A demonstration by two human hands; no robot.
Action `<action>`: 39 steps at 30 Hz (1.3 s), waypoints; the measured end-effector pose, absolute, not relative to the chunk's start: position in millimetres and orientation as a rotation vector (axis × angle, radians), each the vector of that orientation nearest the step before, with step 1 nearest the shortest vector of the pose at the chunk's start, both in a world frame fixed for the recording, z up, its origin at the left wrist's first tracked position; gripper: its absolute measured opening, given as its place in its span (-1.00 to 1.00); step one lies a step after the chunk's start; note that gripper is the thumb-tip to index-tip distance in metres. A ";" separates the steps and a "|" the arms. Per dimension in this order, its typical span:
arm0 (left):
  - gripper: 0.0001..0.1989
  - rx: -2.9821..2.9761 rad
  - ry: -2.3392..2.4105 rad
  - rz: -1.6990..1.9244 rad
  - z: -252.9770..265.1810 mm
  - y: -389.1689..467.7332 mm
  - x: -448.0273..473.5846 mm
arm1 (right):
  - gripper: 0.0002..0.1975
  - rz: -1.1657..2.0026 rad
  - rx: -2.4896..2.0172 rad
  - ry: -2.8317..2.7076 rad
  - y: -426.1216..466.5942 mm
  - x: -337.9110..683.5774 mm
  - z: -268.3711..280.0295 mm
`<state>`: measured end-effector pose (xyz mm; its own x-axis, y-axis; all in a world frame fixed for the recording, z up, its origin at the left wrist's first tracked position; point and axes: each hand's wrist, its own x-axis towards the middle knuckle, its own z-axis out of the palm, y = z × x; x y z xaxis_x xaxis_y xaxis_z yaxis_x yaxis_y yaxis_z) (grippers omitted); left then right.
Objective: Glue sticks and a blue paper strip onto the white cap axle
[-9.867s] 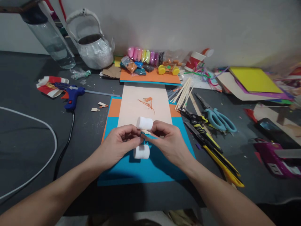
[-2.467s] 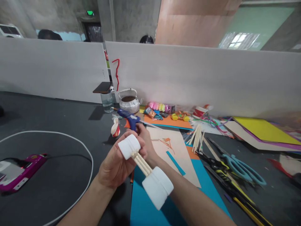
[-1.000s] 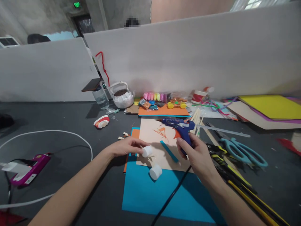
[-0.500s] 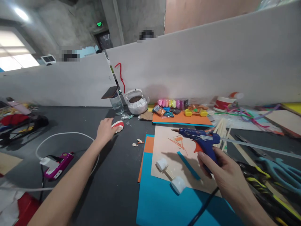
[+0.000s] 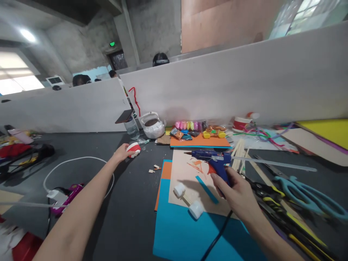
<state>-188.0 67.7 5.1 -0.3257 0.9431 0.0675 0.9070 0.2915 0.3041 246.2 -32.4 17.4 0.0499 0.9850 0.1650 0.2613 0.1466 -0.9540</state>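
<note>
My left hand [image 5: 120, 153] reaches far out over the dark table, its fingers closed on a small rounded red and white piece [image 5: 133, 149]. My right hand [image 5: 231, 185] is wrapped around the handle of a blue hot glue gun [image 5: 212, 157]. The gun's nozzle points left, and a long clear glue stick [image 5: 274, 163] sticks out of its back. Below the gun lie a cream sheet [image 5: 178, 163], a narrow blue strip [image 5: 206, 189] and a dumbbell-shaped piece [image 5: 187, 198] with two white ends joined by sticks.
Behind stand a white basket-like pot [image 5: 153, 128] and a water jar [image 5: 132, 129]. Bagged coloured clay [image 5: 190, 126] lies on orange card. Scissors [image 5: 301, 194] and pliers [image 5: 272, 192] are at right; a purple power strip [image 5: 72, 194] with a white cable is at left.
The red and white piece in my left hand has turned, showing more of its striped side. My view has tilted up and shifted right. The glue gun remains in my right hand.
</note>
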 end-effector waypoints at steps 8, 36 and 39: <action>-0.63 1.963 2.600 0.391 7.8 49.3 -171.0 | -0.63 0.882 -1.350 -1.461 -30.0 245.8 9.5; -0.64 1.964 2.347 0.354 -10.8 49.8 -214.8 | -0.53 1.029 -1.200 -1.448 -36.9 241.0 7.0; -0.65 2.079 2.228 0.385 -11.7 59.5 -211.8 | -0.53 1.032 -1.212 -1.448 -34.5 243.1 4.4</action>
